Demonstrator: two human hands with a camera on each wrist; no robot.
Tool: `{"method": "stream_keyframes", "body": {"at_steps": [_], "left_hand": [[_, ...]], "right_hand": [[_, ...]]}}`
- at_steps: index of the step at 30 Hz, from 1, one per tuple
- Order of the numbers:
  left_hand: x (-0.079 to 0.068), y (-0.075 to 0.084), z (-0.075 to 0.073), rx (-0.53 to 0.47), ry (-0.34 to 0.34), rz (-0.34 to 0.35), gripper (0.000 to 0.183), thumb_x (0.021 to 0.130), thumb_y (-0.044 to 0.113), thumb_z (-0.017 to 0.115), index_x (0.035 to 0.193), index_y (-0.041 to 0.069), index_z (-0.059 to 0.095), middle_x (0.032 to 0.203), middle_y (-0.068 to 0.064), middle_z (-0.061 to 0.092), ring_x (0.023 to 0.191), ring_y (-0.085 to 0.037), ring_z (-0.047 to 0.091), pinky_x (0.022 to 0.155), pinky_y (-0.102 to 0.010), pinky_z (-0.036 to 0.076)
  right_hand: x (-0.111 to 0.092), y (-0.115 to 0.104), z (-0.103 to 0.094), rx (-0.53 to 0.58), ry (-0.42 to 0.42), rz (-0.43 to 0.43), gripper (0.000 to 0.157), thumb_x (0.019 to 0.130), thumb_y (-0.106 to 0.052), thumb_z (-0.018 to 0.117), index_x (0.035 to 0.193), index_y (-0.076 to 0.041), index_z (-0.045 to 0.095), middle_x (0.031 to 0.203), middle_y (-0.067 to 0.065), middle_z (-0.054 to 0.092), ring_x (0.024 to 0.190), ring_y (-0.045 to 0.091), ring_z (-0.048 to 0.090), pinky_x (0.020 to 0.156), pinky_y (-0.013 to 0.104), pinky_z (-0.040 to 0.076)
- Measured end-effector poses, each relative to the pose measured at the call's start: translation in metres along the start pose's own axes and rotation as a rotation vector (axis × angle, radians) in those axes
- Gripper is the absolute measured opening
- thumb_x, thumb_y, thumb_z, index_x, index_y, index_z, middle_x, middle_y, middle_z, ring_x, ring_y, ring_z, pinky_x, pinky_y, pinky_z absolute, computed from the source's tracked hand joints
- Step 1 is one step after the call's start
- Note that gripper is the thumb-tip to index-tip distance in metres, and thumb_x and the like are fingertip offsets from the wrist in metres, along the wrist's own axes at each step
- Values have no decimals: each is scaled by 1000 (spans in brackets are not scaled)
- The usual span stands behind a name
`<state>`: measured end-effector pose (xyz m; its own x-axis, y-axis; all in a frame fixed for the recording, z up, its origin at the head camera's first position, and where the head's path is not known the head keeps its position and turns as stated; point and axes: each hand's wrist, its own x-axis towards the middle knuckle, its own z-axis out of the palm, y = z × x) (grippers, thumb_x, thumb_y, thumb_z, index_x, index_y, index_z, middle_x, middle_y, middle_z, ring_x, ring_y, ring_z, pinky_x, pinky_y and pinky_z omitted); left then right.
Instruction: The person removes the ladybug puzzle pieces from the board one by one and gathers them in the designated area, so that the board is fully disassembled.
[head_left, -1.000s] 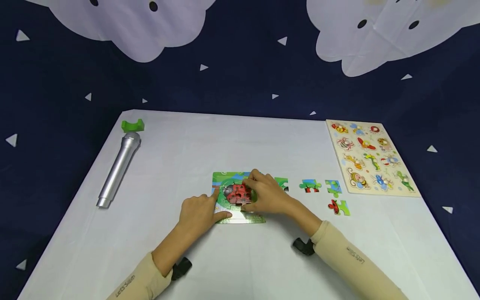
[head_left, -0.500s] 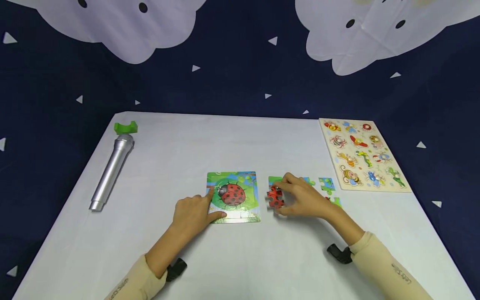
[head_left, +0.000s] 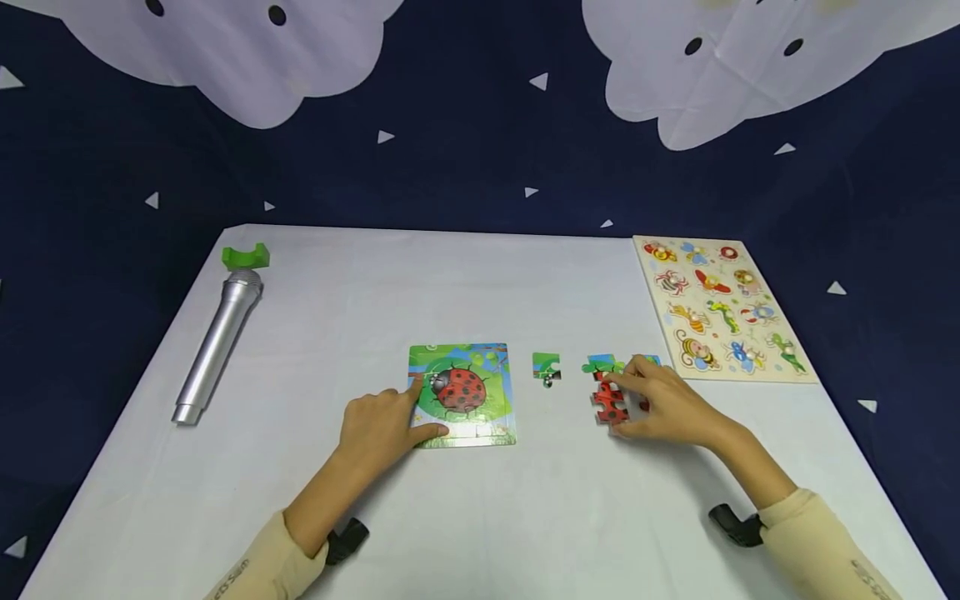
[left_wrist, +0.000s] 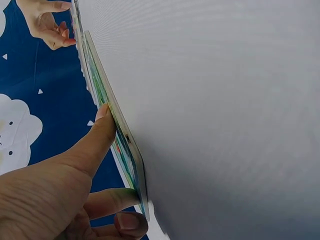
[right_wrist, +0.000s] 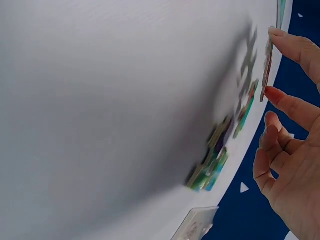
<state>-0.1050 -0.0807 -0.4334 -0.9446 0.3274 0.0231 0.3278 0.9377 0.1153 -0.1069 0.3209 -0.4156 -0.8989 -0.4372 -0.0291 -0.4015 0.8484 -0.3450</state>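
Note:
A square ladybug puzzle [head_left: 491, 408] lies flat on the white table. My left hand [head_left: 375, 433] rests at its left side, with the index finger and thumb [left_wrist: 95, 142] pressing on the board. To the right of the board, my right hand [head_left: 671, 404] pinches a red, black-spotted puzzle piece [head_left: 609, 403] between thumb and index finger. In the right wrist view that puzzle piece [right_wrist: 267, 75] is edge-on, held above the table with its shadow below. Loose puzzle pieces lie near it: a green one [head_left: 546, 365] and a blue-green one [head_left: 602, 363]. Others are partly hidden behind the right hand.
A wooden board with insect pictures [head_left: 723, 308] lies at the back right. On the left lies a silver toy microphone [head_left: 217, 350], with a green curved block [head_left: 246, 257] behind it. A dark cloth [head_left: 457, 167] with white clouds hangs behind the table.
My right hand has moved right from over the ladybug puzzle, carrying the red puzzle piece toward the loose pieces. The left hand has stayed on the board. The head view has shifted slightly.

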Motion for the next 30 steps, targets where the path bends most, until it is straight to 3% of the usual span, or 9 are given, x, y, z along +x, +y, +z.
{"method": "stream_keyframes", "body": {"at_steps": [9,16,25,30], "left_hand": [[1,-1,-2,-12,-1,-6,91,70,70,73,137,9,61,55,0,45,47,-13,33,41,-29,27],[3,0,-2,-54,-19,-13,91,70,68,75,137,8,60,55,2,44,50,-12,29,42,-28,26],[2,-6,-2,-129,-38,-28,93,71,65,78,140,6,57,65,-3,59,52,-12,31,43,-28,27],[-1,-10,-4,-180,-61,-50,94,71,64,78,142,8,55,61,-2,54,54,-13,30,44,-29,27]], "right_hand": [[-3,10,1,-25,-5,9,70,68,-33,90,127,-2,67,100,0,49,79,11,40,71,29,30],[-1,9,1,-33,12,16,70,68,-41,90,127,-10,69,101,-1,51,78,12,38,69,29,31],[32,-32,3,12,27,-79,68,69,-39,91,127,-10,69,100,2,53,81,12,42,74,31,31],[55,-61,9,26,10,-143,67,70,-40,89,127,-10,69,104,2,55,86,12,42,77,32,33]]}}
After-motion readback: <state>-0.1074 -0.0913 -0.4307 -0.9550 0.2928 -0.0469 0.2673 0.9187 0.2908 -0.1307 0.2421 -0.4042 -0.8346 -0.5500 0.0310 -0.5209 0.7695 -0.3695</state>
